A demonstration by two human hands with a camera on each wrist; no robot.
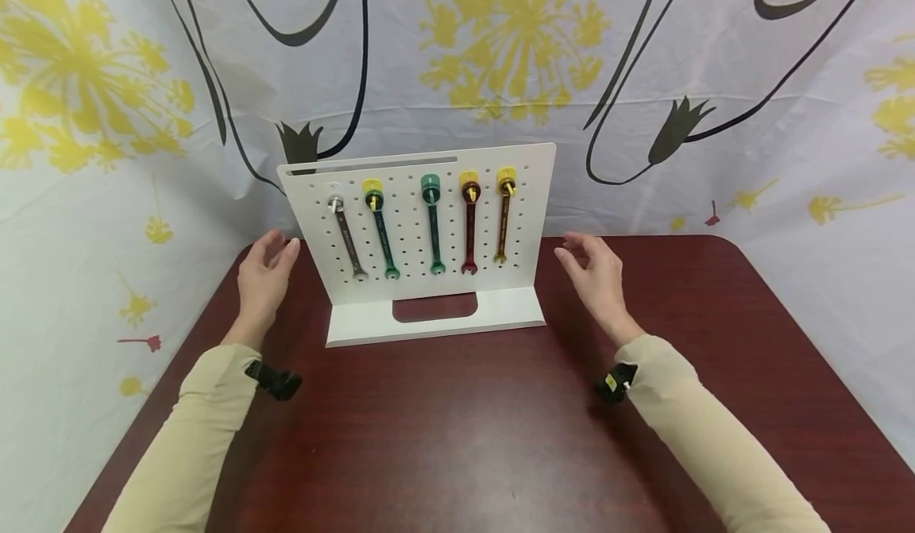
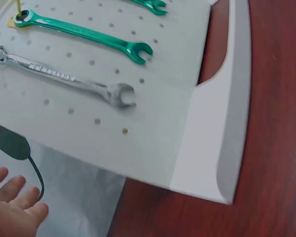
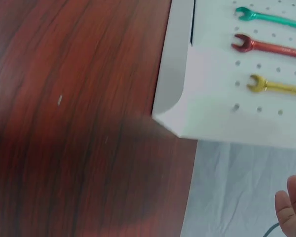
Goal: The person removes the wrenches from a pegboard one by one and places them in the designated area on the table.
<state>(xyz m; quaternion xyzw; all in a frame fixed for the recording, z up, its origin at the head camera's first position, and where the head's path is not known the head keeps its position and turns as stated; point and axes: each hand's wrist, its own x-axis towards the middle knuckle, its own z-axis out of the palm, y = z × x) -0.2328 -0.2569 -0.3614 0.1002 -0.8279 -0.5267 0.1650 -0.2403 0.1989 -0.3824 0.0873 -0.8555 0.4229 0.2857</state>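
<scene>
A white pegboard [image 1: 452, 239] stands on the table, bearing a row of combination wrenches hung by their ring ends. From left to right they are a silver wrench [image 1: 347, 239], a dark green wrench [image 1: 384, 237], a green wrench [image 1: 434, 231], a red wrench [image 1: 470, 227] and a yellow wrench [image 1: 503, 227]. My left hand [image 1: 262, 279] hovers off the board's left edge, fingers loosely bent around nothing. Off the opposite edge, my right hand [image 1: 599, 279] is held the same way, apart from the board. The yellow wrench [image 3: 281, 87] is nearest it.
Coloured hooks, such as a yellow peg [image 1: 506, 175], carry the wrenches. The board's foot [image 1: 357, 328] has an oblong cutout. A dark red table [image 1: 443, 430] extends toward me; a patterned white cloth [image 1: 400, 80] hangs behind.
</scene>
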